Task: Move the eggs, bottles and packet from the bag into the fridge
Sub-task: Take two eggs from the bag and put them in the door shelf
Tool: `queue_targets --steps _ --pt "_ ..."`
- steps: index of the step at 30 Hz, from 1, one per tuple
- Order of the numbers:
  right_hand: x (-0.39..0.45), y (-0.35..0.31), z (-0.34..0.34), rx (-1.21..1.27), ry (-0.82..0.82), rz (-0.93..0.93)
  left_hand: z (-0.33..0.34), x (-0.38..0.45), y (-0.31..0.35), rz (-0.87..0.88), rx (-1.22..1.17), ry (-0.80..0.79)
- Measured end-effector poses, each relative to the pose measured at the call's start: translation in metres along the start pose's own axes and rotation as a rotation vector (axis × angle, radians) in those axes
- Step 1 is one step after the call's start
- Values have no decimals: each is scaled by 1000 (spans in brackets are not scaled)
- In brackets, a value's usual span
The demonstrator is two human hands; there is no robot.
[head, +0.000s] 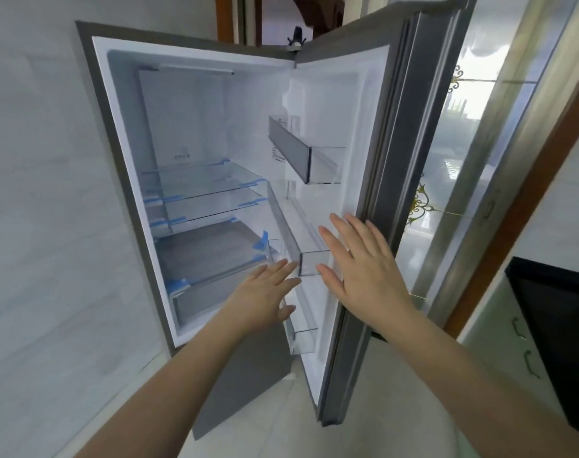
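Note:
The fridge (122, 160) stands with its upper door (390, 133) swung wide to the right. Inside are bare glass shelves (202, 180) with blue tape and a grey drawer (208, 256). The door carries clear bins (301, 153) with nothing in them. My left hand (265, 292) reaches forward with straight fingers in front of the middle door bin (309, 262). My right hand (360, 269) is spread flat near the door's inner edge, holding nothing. No bag, eggs, bottles or packet are in view.
A pale tiled wall (33, 193) runs along the left of the fridge. To the right stand a glass door with gold ornament (446, 193) and a wooden frame (519, 200). A white cabinet with a dark top (546, 312) sits at the lower right.

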State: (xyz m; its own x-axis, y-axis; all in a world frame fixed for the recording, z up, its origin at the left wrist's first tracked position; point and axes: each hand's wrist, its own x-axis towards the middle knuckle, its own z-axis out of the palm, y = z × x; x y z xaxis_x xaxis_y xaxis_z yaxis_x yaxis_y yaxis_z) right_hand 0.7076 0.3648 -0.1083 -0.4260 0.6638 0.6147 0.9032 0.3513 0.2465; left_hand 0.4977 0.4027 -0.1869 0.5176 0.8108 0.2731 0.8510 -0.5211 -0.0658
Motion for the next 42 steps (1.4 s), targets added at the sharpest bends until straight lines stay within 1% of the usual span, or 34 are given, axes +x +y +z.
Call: queue_targets --steps 4,12,14,16,21,24,28,31,35,39,42 --pt "-7 4 13 -15 -75 102 5 17 8 73 -25 -20" --pt "-22 32 56 26 -218 213 31 67 18 114 -45 121" --pt "-24 41 67 42 -255 227 34 84 24 97 -66 182" --pt "-26 53 75 43 -278 247 34 103 32 45 -107 223" --pt "-30 93 89 24 -191 270 48 159 34 -37 -132 224" --pt "-34 112 97 9 -170 286 59 179 27 -16 -153 227" --pt "-36 139 106 21 -172 339 68 199 24 27 -150 283" --pt "-32 149 112 28 -147 384 70 213 19 25 -152 311" --pt "-18 151 121 17 -96 352 64 235 1 -42 -106 337" --pt "4 152 138 5 -140 373 66 253 -12 -8 -24 258" --pt "20 153 156 30 -181 424 73 262 -21 -26 -3 243"
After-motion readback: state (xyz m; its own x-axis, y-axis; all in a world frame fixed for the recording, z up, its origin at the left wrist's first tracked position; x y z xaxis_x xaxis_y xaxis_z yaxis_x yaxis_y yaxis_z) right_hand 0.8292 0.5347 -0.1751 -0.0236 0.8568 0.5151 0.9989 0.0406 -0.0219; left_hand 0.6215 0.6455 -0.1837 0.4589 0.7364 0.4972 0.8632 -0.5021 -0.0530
